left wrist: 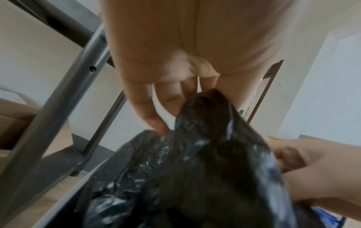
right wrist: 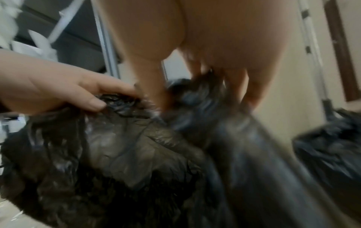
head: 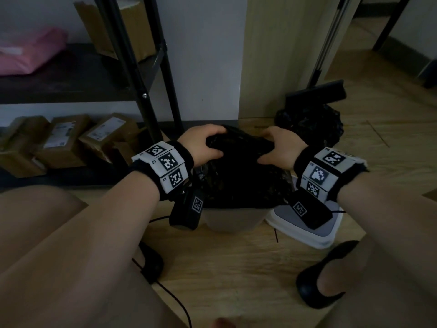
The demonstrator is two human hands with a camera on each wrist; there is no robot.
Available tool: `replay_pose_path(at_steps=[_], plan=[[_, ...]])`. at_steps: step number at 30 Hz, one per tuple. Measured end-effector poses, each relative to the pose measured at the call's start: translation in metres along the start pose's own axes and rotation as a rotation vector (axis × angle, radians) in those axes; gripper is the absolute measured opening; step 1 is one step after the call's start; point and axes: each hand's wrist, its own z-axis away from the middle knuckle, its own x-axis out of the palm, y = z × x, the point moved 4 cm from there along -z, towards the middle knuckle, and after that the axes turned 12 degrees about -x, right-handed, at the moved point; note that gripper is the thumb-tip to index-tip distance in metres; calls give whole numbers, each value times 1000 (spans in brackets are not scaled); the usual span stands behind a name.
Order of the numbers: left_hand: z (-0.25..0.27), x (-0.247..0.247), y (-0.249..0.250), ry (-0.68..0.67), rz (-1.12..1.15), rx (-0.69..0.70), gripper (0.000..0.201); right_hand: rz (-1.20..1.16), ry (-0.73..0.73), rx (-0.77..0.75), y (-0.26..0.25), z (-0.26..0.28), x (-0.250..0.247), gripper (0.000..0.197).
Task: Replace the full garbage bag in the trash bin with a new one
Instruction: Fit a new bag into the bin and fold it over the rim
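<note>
A black garbage bag (head: 241, 176) rises out of a pale trash bin (head: 233, 220) on the wooden floor in front of me. My left hand (head: 203, 144) grips the bag's gathered top on its left side, fingers curled over the plastic (left wrist: 205, 123). My right hand (head: 280, 147) grips the top on its right side, thumb and fingers closed round the bunched plastic (right wrist: 195, 98). In the right wrist view the left hand (right wrist: 64, 91) pinches crumpled bag material. A second tied black garbage bag (head: 309, 125) sits on the floor behind, to the right.
A white and grey bin lid (head: 307, 233) lies flat to the right of the bin. A black metal shelf rack (head: 151, 95) stands at left, with several cardboard boxes (head: 63, 140) beneath it. A dustpan and broom (head: 316, 91) lean at a wall. My feet in black shoes (head: 316, 290) flank the bin.
</note>
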Motion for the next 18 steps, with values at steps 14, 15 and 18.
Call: replay_pose_path(at_steps=[14, 15, 18], plan=[[-7, 17, -50, -40, -325, -283, 43, 39, 47, 210, 44, -16, -6, 37], [-9, 18, -51, -37, -283, -296, 45, 7, 39, 239, 49, -19, -4, 40], [-15, 26, -54, -50, -148, -351, 51, -147, 68, 345, 66, -23, 3, 50]])
